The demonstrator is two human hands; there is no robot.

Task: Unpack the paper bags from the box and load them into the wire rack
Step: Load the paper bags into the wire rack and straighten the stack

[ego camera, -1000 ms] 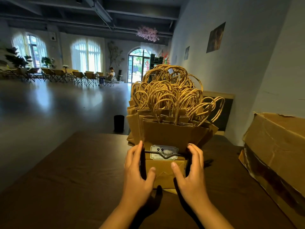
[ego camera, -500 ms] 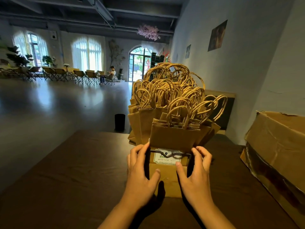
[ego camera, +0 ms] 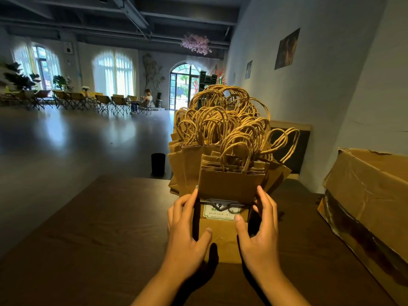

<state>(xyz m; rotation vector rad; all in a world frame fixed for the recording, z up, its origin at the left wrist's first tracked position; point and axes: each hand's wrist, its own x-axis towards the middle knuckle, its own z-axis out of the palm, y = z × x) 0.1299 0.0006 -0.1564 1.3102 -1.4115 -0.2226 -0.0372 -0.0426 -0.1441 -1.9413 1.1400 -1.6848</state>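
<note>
The kraft paper bags [ego camera: 229, 182] stand packed upright in the wire rack [ego camera: 223, 205] at centre frame on the worktop [ego camera: 99, 239], left hand [ego camera: 187, 230] and right hand [ego camera: 258, 235] flanking it, fingers [ego camera: 263, 202] relaxed and straight, seemingly squaring the front bag, with the cardboard box [ego camera: 371, 195] at right.

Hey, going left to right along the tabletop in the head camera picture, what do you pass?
Bare table → left hand → front paper bag in the wire rack → right hand → cardboard box.
</note>
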